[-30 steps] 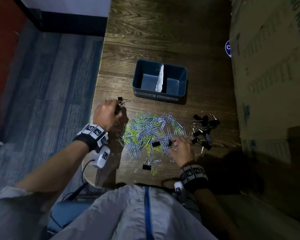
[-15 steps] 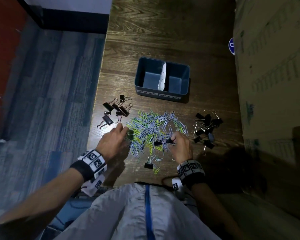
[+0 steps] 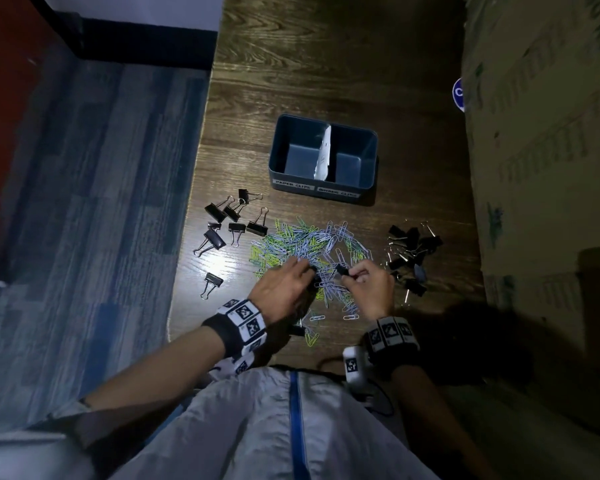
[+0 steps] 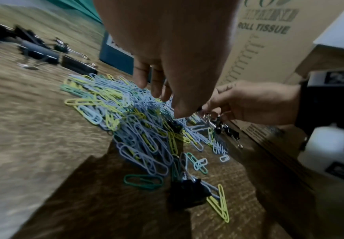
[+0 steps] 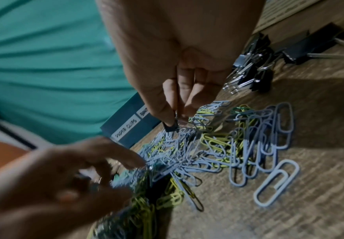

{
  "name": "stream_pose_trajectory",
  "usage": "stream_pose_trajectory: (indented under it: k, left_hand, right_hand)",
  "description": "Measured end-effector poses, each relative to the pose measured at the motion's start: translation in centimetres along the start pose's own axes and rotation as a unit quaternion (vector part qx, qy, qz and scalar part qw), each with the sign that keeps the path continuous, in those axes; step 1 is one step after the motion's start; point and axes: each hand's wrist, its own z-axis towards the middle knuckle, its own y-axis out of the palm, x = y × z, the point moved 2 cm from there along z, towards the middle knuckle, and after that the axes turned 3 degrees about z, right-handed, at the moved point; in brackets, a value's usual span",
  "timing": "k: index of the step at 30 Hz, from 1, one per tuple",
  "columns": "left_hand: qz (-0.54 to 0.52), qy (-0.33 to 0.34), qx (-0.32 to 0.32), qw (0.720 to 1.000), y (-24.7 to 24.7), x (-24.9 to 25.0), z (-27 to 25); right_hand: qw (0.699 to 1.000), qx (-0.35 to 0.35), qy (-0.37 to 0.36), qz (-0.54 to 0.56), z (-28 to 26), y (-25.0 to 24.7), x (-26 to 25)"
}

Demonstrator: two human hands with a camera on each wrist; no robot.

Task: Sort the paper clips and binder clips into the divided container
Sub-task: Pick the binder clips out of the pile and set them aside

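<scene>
The blue divided container (image 3: 326, 192) stands at the back, both halves bare, with labels on its front wall. A heap of blue, yellow and green paper clips (image 3: 305, 244) lies in front of it. My right hand (image 3: 349, 273) pinches a small black binder clip (image 5: 170, 127) between thumb and forefinger just above the heap. My left hand (image 3: 305, 271) reaches into the heap's middle with fingers extended, its fingertips (image 4: 179, 111) just over another black binder clip (image 4: 174, 126) buried there. I see nothing held in the left hand.
Black binder clips lie in a left group (image 3: 229, 220) and a right group (image 3: 409, 247). One (image 3: 212, 282) sits alone at the left and one (image 4: 187, 190) near the table's front edge. A big cardboard box (image 3: 541, 168) walls off the right. The table edge (image 3: 191, 220) drops to carpet.
My left hand has come away from the left binder clip group and moved right into the heap's middle. My right hand stays at the heap's near right, still pinching a small binder clip.
</scene>
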Motion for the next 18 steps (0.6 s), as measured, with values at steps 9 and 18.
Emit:
stream_pose_trajectory:
  k: [9, 18]
  left_hand:
    - [0.011, -0.089, -0.07, 0.993, 1.0, 2.0, 2.3]
    - [0.0, -0.054, -0.028, 0.998, 0.7, 0.7, 2.2]
  right_hand:
    - [0.994, 0.009, 0.064, 0.091, -0.4, -0.8, 0.0]
    - [0.992, -0.011, 0.023, 0.121, -0.5, -1.6, -0.6]
